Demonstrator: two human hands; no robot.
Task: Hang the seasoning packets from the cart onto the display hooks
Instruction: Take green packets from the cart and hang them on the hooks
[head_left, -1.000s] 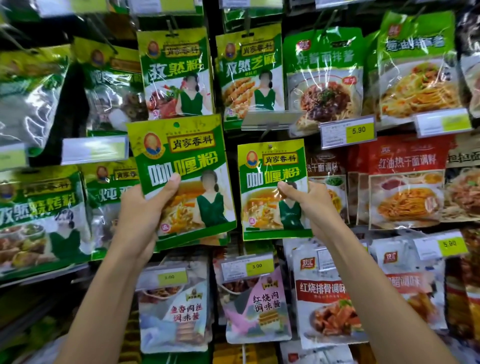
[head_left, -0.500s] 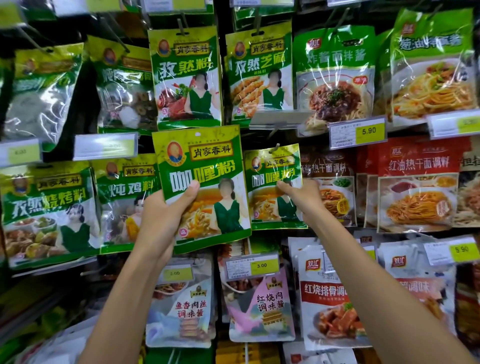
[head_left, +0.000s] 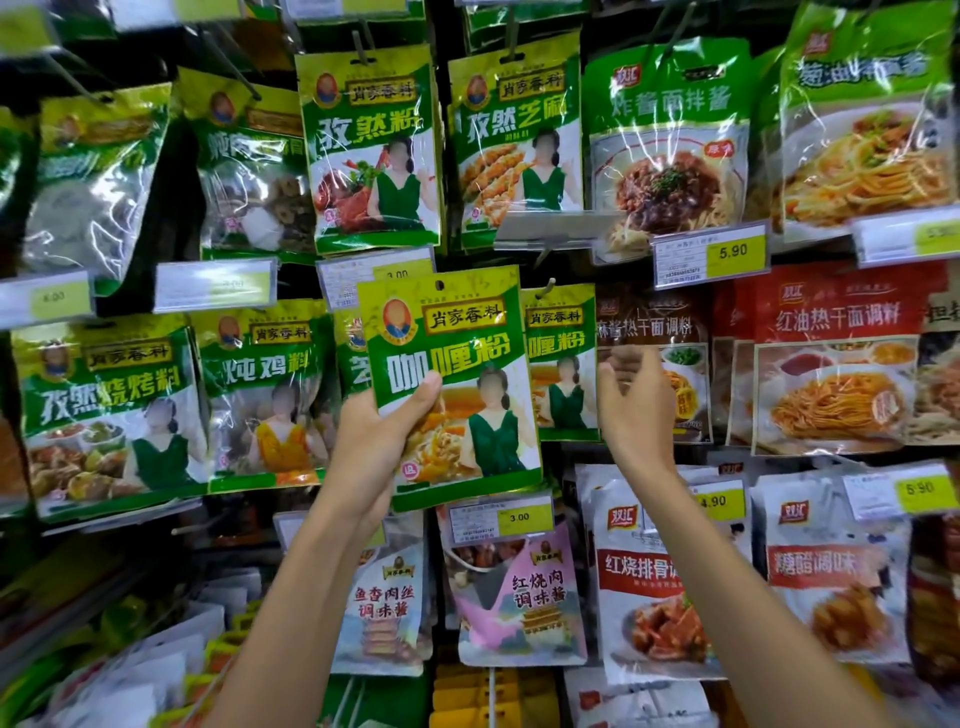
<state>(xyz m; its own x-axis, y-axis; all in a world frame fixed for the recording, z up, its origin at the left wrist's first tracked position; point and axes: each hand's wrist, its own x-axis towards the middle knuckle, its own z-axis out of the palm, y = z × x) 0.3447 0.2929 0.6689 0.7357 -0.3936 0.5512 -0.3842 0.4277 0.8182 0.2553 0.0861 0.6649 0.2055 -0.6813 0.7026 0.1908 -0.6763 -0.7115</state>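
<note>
A packet (head_left: 457, 364) is gripped by the left hand (head_left: 374, 441); the right hand (head_left: 631, 400) is slack, empty. The hook (head_left: 545, 287), three o'clock of its hole, could be missed if tilted.

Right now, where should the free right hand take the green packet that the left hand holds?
I would pinch the packet at its upper right edge, coming from the right: the left hand covers its lower left, and the hole at top centre should stay clear.

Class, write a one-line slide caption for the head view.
Left hand holds a green seasoning packet; open right hand hovers beside a matching hung packet.
</note>
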